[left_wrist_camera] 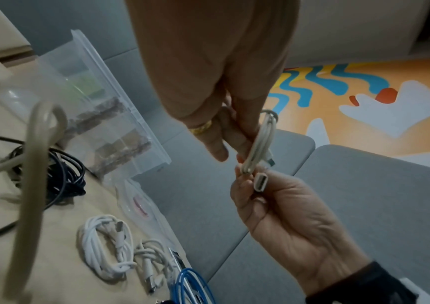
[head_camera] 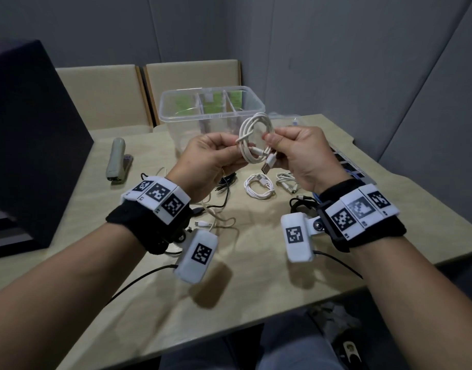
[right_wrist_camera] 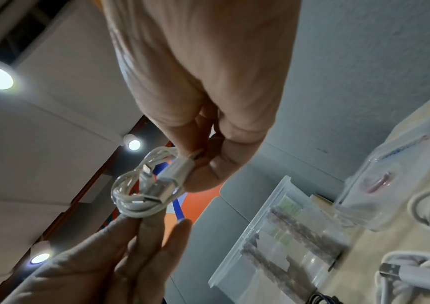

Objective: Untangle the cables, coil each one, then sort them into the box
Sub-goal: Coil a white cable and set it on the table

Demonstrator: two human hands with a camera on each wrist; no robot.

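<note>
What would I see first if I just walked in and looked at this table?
First, two hands held up over the table: the left hand and the right hand both pinch one coiled white cable, its plugs dangling. Just behind it stands a clear plastic box with dividers. Below the hands, more cables lie on the table, such as a small white coil and loose black cables.

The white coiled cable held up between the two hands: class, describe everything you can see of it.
The white coiled cable looks like smooth rubbery cord wound into several loose oval loops. It is held in the air above the beige table, in front of the clear plastic box. The left hand pinches one side, the right hand the other. Its metal-tipped USB plug and a smaller connector dangle below.
</note>
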